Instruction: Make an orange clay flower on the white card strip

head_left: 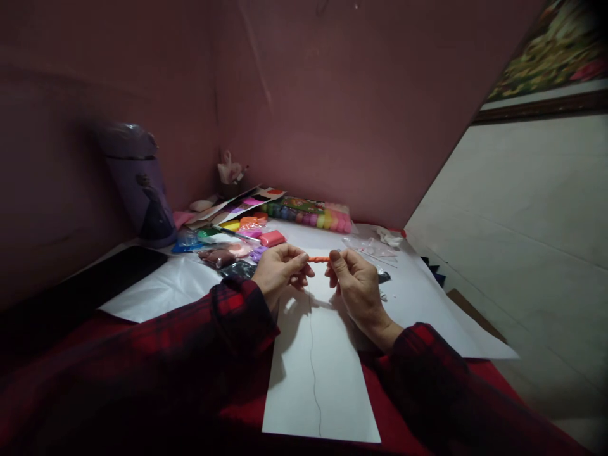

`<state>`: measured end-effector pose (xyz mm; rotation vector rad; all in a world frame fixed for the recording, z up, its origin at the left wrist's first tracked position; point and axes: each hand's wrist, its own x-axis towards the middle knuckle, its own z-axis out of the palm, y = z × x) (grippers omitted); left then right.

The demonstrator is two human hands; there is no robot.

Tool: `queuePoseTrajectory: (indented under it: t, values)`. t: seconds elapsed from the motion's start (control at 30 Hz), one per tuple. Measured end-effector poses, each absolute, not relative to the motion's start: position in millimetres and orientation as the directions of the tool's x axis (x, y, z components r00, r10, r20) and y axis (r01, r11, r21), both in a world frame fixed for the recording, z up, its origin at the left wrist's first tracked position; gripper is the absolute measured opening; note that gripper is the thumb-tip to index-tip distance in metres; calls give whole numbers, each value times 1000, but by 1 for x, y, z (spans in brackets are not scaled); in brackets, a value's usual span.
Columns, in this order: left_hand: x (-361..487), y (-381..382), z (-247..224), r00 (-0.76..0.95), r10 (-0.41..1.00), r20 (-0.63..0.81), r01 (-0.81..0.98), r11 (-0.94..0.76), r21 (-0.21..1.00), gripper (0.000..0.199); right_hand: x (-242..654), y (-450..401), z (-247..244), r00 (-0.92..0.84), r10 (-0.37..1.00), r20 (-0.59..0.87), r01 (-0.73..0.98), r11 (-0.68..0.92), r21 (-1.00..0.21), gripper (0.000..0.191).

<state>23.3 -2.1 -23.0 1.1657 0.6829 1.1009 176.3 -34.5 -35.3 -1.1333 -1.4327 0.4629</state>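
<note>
Between my two hands stretches a short twisted orange strip of what looks like modelling clay [318, 259]. My left hand [284, 269] pinches its left end between thumb and fingers. At the other end, my right hand [355, 278] grips it the same way, thumb on top. Both hands hover above a long white paper strip [327, 399] that has a wavy pencil line running down it. The ends of the clay are hidden inside my fingers.
Behind my left hand lie wrapped clay blocks, among them a red one [272, 238]. A bag of colourful pieces [308, 214] rests against the wall. A purple cylinder [140, 190] stands at the left near a dark flat object [114, 272]. Clear plastic wrapping [365, 246] lies at the right.
</note>
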Motion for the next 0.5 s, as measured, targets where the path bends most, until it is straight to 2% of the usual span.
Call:
queuePoseTrajectory:
  t: [0.27, 0.5]
  values:
    - [23, -2, -24, 351, 923, 155, -357, -21, 934, 29, 177, -35, -34, 168, 840, 516, 391, 424, -817, 47]
    - [24, -4, -21, 395, 901, 179, -322, -47, 946, 26, 176, -34, -35, 147, 844, 517, 397, 428, -812, 53]
